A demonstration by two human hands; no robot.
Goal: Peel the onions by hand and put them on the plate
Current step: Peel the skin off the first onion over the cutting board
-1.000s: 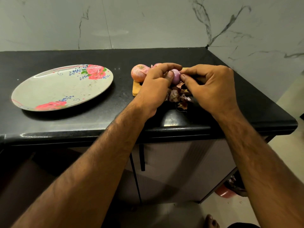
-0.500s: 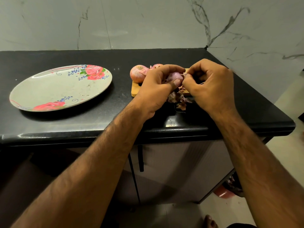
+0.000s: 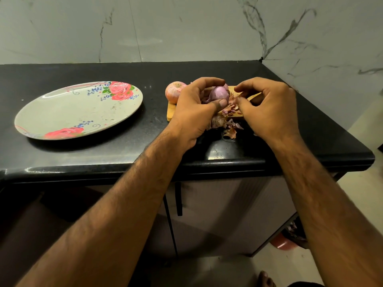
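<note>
Your left hand (image 3: pixel 192 108) grips the purple onion (image 3: pixel 219 95) above the board (image 3: pixel 171 112); your right hand (image 3: pixel 269 108) pinches its skin (image 3: pixel 235 100) near the surface's right edge.

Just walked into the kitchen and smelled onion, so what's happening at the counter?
A person is peeling onions by hand. The left hand holds a mostly peeled purple onion over a small wooden board, while the right hand picks at its skin. Torn peels lie below. An unpeeled onion waits on the board. The floral plate has no onions yet.

Bare counter (image 3: pixel 153 112) between plate (image 3: pixel 62 112) and board (image 3: pixel 171 110)
</note>
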